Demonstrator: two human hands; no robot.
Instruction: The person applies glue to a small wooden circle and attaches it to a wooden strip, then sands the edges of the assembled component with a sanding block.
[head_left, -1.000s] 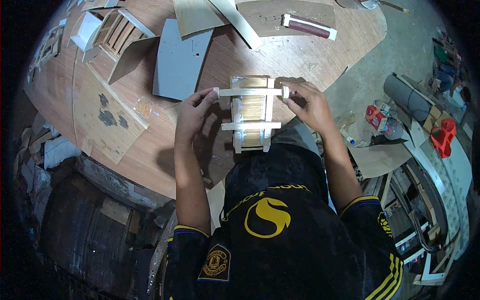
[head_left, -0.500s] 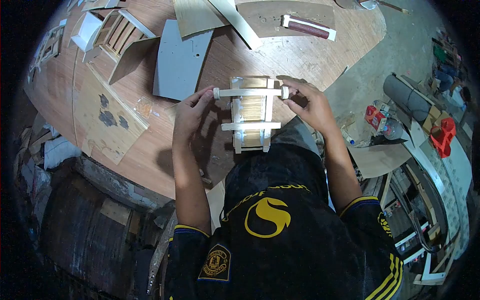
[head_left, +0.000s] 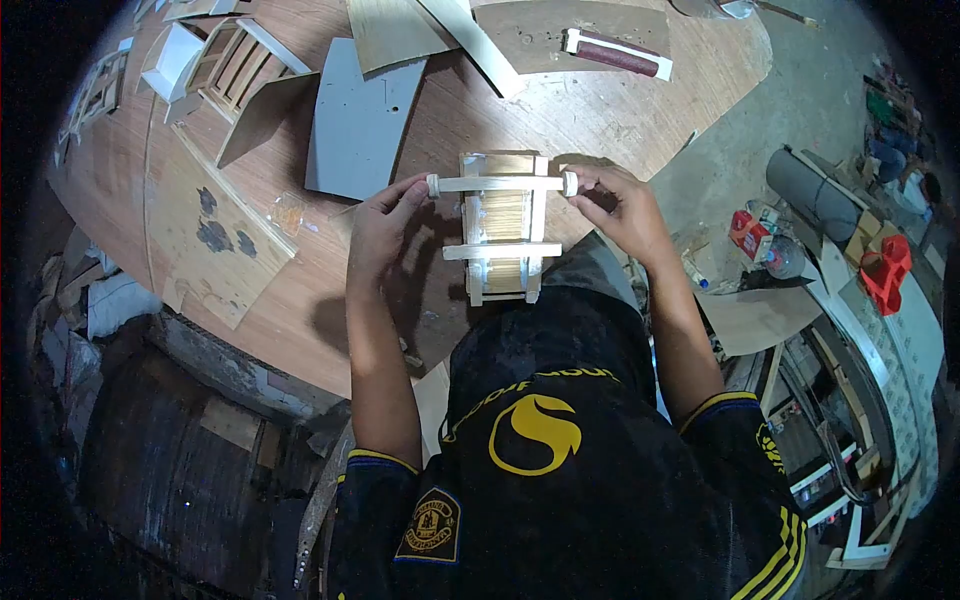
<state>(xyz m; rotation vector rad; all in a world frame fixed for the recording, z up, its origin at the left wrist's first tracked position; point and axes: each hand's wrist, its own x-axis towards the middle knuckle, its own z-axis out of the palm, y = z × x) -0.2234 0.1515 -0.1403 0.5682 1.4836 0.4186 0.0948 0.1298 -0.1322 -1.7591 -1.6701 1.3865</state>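
Note:
A small wooden frame (head_left: pixel 505 222) with a slatted, straw-coloured middle and white smears lies in front of me. Two crossbars span it: an upper one (head_left: pixel 500 184) and a lower one (head_left: pixel 517 251). At the upper bar's left end is a small round wooden wheel (head_left: pixel 433 186), pinched by my left hand (head_left: pixel 385 225). A matching right wheel (head_left: pixel 570 185) sits at the other end, between the thumb and fingers of my right hand (head_left: pixel 625 213). No wheels show on the lower bar.
Grey board (head_left: pixel 362 120) and stained plywood (head_left: pixel 215 235) lie on the wooden table (head_left: pixel 330 300). Small wooden models (head_left: pixel 240 70) stand at the far left. A maroon-and-white piece (head_left: pixel 618 54) lies at the back. Right of the table, a bottle (head_left: pixel 784 257) and scraps cover the floor.

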